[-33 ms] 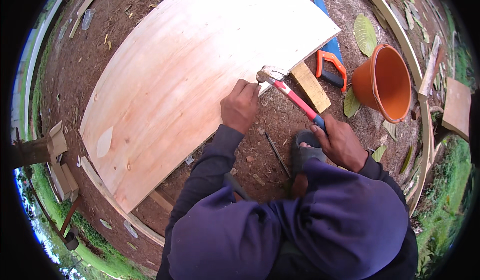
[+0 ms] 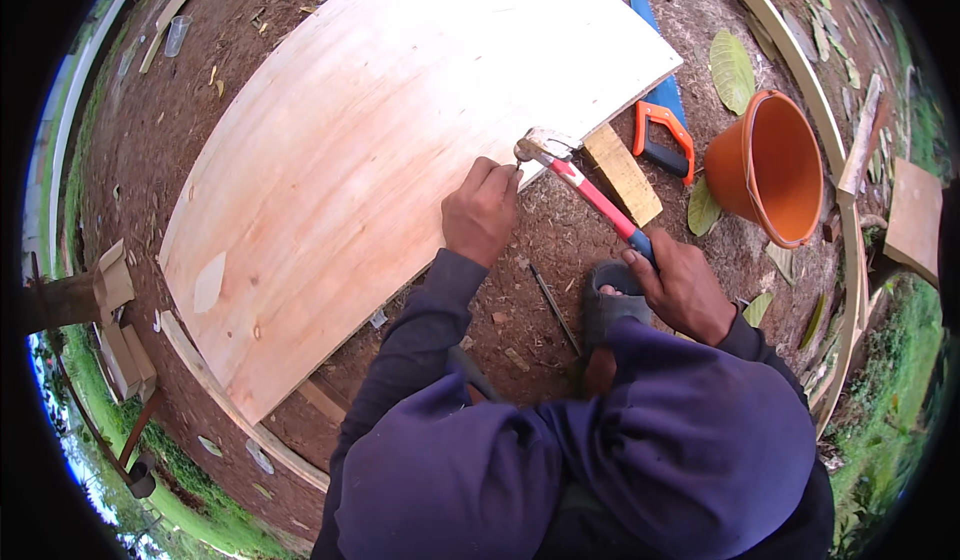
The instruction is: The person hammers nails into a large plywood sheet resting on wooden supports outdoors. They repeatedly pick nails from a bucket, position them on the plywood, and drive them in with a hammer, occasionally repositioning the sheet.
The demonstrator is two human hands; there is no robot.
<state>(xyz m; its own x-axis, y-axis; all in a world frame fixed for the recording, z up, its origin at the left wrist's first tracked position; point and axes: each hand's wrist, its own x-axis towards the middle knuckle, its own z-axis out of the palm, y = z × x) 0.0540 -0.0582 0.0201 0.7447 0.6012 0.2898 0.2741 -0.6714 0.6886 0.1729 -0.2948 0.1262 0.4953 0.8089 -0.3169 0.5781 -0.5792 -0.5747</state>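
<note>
A large pale plywood sheet (image 2: 400, 130) lies on brown dirt. At its near edge my left hand (image 2: 480, 210) is closed, its fingertips pinching something small against the sheet; it is too small to identify. My right hand (image 2: 685, 285) grips the dark end of a red-handled hammer (image 2: 590, 195). The steel hammer head (image 2: 540, 145) rests just above my left fingertips at the sheet's edge. Dark blue sleeves cover both my forearms.
An orange bucket (image 2: 770, 165) leans on its side at the right. A hand saw (image 2: 662, 130) with an orange handle and a short wood block (image 2: 622, 172) lie beside the sheet. Long wood strips (image 2: 838, 160) curve along the right. My sandalled foot (image 2: 610, 305) sits below the hammer.
</note>
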